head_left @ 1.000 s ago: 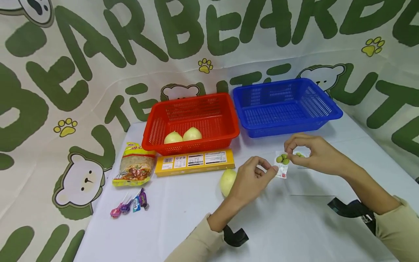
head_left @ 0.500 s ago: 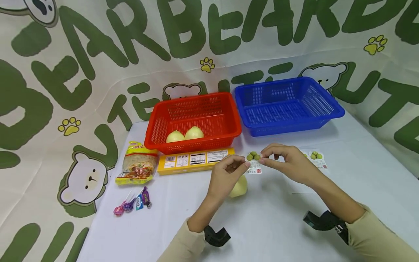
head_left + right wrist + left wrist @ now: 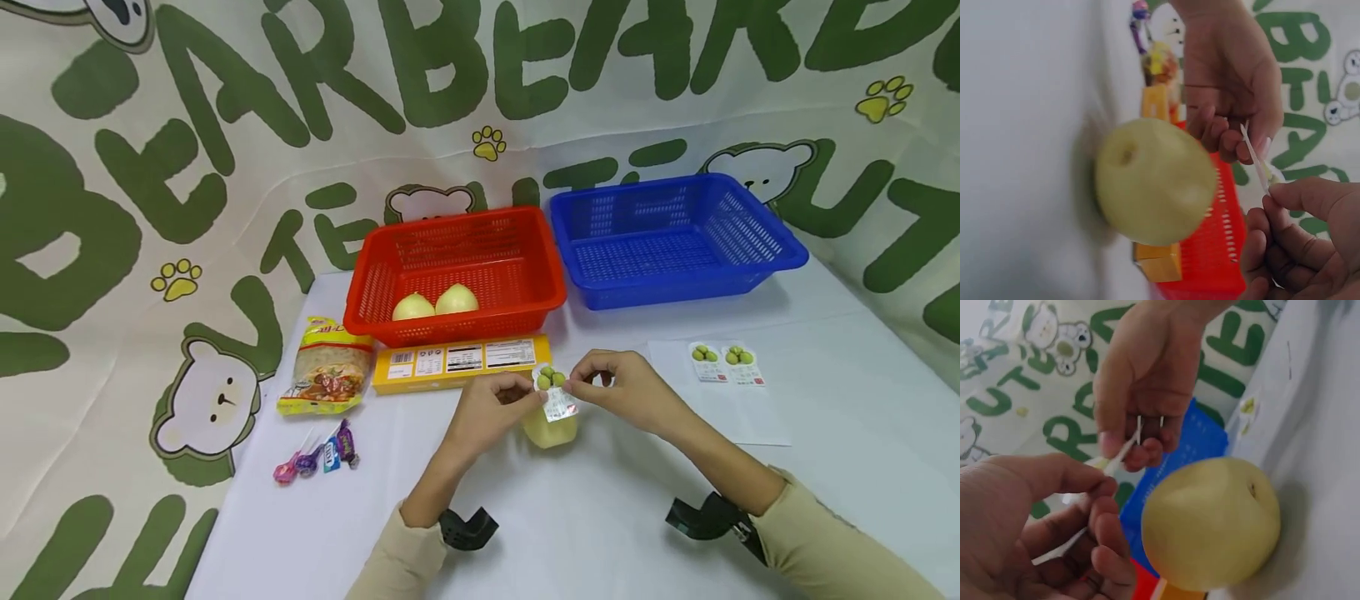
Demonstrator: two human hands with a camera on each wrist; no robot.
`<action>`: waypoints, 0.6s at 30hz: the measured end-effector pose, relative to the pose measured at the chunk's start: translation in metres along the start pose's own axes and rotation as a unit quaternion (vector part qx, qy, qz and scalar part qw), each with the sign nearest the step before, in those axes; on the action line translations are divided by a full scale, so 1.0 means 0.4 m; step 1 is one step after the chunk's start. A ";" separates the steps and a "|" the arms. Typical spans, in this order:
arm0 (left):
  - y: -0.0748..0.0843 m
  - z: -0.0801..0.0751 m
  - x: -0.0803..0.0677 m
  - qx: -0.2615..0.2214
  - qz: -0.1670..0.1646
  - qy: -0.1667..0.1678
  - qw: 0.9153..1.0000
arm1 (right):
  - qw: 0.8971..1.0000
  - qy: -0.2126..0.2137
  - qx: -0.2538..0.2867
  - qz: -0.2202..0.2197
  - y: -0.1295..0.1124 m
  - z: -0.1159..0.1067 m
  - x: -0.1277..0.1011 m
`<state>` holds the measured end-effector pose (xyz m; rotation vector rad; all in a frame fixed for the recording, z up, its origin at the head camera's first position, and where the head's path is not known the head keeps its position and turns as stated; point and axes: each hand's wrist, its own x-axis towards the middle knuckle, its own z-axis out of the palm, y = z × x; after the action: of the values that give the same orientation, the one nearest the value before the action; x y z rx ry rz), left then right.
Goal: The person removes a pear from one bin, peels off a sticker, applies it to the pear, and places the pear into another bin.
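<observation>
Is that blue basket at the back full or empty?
Empty. The blue basket shows only its bare mesh floor, while the red basket beside it holds two pale yellow fruits.

Count: two hands, left (image 3: 491,408), right (image 3: 626,390), pinching one sticker (image 3: 553,392). One pear (image 3: 550,429) beneath hands. Two stickers (image 3: 726,363) right of right hand. Two baskets, red (image 3: 457,271), blue (image 3: 675,237); two pears (image 3: 435,303) in red.

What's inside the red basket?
Two pale yellow fruits lie side by side in the red basket, near its front wall. That wall hides their undersides and the floor just behind it.
</observation>
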<state>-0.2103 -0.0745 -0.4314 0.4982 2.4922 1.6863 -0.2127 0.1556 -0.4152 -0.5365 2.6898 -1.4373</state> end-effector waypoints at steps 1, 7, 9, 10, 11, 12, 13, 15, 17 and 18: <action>-0.005 -0.001 -0.001 0.002 -0.004 -0.004 1.000 | 1.000 -0.002 -0.003 0.000 0.004 0.007 0.001; -0.030 0.001 0.004 0.024 0.004 -0.013 1.000 | 1.000 -0.003 -0.024 0.005 0.018 0.033 0.004; -0.033 0.002 0.004 0.035 0.013 -0.011 0.999 | 0.999 -0.002 -0.032 0.004 0.021 0.037 0.003; -0.034 0.003 0.004 0.041 0.018 -0.009 0.999 | 0.999 -0.002 -0.035 0.001 0.023 0.038 0.002; -0.036 0.003 0.004 0.050 0.023 -0.008 0.998 | 0.999 -0.001 -0.039 -0.001 0.024 0.040 0.001; -0.037 0.003 0.003 0.058 0.026 -0.006 0.998 | 0.999 -0.001 -0.042 -0.002 0.026 0.041 -0.001; -0.038 0.003 0.002 0.069 0.028 -0.002 0.997 | 0.999 0.000 -0.044 -0.002 0.028 0.043 -0.002; -0.039 0.004 0.000 0.099 0.028 0.012 0.995 | 0.999 0.007 -0.045 0.000 0.032 0.043 -0.006; -0.039 0.004 -0.003 0.132 0.016 0.031 0.991 | 0.999 0.015 -0.043 0.008 0.036 0.043 -0.010; -0.038 0.004 -0.005 0.147 0.008 0.039 0.988 | 0.999 0.018 -0.039 0.014 0.039 0.043 -0.013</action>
<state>-0.2112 -0.0788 -0.4462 0.4860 2.8167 1.3732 -0.2088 0.1513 -0.4384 -0.4807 2.7792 -1.3547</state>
